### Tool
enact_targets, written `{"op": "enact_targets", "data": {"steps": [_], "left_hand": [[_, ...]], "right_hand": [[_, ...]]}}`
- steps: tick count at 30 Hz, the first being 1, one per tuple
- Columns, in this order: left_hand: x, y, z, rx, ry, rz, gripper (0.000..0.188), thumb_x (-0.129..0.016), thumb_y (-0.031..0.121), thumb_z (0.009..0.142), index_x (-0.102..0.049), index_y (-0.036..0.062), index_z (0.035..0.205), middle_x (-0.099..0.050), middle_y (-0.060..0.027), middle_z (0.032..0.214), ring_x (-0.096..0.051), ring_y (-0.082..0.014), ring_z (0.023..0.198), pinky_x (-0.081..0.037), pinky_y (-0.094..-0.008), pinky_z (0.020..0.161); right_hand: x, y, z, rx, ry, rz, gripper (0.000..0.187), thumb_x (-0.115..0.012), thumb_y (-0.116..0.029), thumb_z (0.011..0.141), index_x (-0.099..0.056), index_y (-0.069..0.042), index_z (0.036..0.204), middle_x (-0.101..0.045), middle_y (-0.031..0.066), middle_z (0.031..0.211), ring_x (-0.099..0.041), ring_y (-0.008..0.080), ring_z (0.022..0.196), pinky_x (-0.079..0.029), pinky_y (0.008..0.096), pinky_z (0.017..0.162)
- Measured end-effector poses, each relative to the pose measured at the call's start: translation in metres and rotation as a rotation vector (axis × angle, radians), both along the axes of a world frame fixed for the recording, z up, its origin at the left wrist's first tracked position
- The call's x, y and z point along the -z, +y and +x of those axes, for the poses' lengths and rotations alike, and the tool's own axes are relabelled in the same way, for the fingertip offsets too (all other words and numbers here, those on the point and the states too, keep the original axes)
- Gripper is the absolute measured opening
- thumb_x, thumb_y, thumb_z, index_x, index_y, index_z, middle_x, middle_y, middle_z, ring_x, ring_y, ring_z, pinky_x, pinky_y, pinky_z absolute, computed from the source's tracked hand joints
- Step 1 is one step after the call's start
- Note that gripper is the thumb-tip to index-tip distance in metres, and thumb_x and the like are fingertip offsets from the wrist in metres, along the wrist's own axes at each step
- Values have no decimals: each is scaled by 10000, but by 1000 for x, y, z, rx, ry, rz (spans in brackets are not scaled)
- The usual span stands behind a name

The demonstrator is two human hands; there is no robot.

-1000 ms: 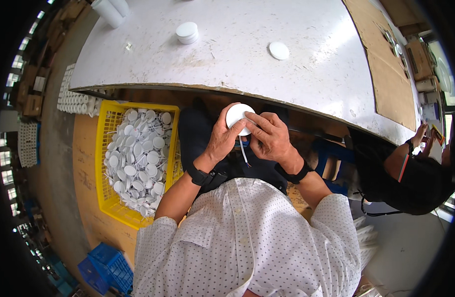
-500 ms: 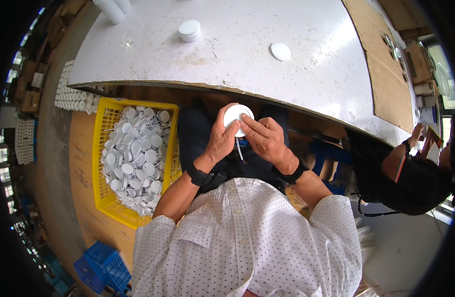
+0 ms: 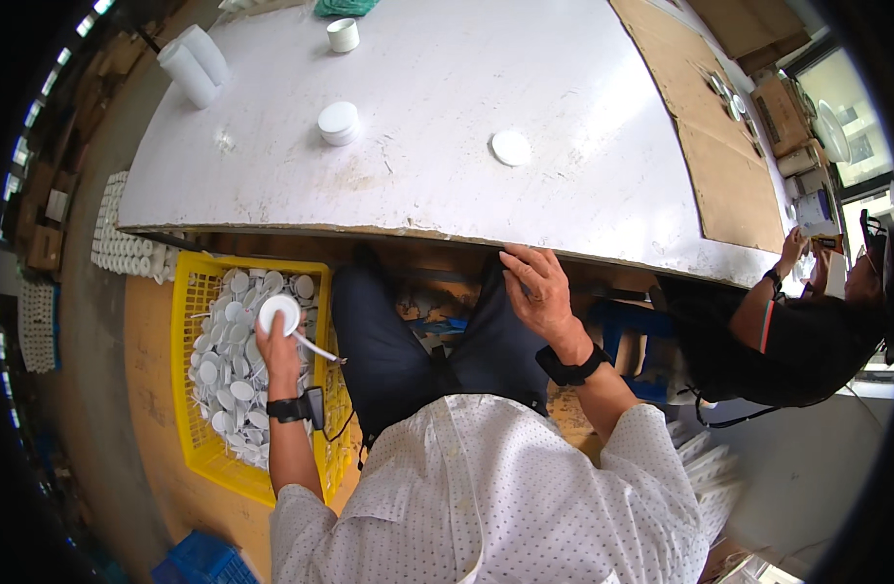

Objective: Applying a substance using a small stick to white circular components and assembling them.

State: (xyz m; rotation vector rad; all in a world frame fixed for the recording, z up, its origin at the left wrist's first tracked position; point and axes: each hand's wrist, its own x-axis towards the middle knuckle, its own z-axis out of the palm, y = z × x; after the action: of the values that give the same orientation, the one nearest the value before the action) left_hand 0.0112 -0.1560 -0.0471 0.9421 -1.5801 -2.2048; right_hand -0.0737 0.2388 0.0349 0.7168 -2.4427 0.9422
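My left hand grips a white round disc lamp with a short white wire trailing to the right. It is above a yellow plastic basket, which holds many similar white discs with wires. Close to the table's near edge, my right hand is raised with its fingers apart and nothing in it. On the white table lie a single white disc and a short stack of white discs.
White rolls and a small white cup-like piece stand farther back on the table. Cardboard covers its right part. A co-worker sits at right. A blue crate is on the floor at lower left.
The hands have parted. My left hand has carried the disc lamp leftward from over my lap to above the basket. My right hand has let go and moved right.
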Motion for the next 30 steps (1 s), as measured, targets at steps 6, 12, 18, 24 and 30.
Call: {"op": "enact_targets", "data": {"steps": [6, 12, 18, 24, 30], "left_hand": [[114, -155, 103, -392, -269, 118, 355, -556, 204, 842, -486, 22, 1139, -528, -177, 1063, -586, -324, 878, -492, -377, 694], [130, -202, 169, -482, -761, -61, 662, -586, 295, 783, -240, 125, 1321, -470, -137, 1114, -475, -306, 990, -404, -460, 826], [157, -174, 171, -267, -450, -9, 400, -525, 305, 884, -481, 2, 1140, -574, -98, 1008, -577, -283, 928, -454, -354, 726], [106, -50, 48, 80, -275, -293, 413, -496, 347, 916, -549, -32, 1070, -592, -139, 1112, -609, -208, 868, -468, -296, 670], [79, 20, -20, 388, -140, -644, 297, -494, 222, 922, -579, -33, 1048, -615, -129, 1091, -624, -171, 867, -486, -249, 668]], "right_hand": [[4, 34, -16, 152, -8, 34, 273, -641, 0, 713, -627, -49, 981, -623, 84, 971, -568, 269, 819, -483, 339, 707], [4, 68, -27, 313, 0, 52, 264, -627, -19, 729, -626, -52, 991, -627, 83, 987, -569, 273, 835, -485, 344, 726], [5, 72, -45, 398, -24, -8, 235, -616, -37, 752, -633, -50, 986, -630, 95, 996, -574, 278, 880, -482, 342, 755], [33, 90, -55, 590, -171, -298, 183, -617, -55, 760, -651, -58, 940, -642, 92, 943, -594, 262, 830, -495, 322, 715], [24, 75, -51, 646, 65, -16, 158, -618, -35, 720, -652, -95, 862, -648, 32, 891, -595, 225, 782, -499, 314, 657]]}}
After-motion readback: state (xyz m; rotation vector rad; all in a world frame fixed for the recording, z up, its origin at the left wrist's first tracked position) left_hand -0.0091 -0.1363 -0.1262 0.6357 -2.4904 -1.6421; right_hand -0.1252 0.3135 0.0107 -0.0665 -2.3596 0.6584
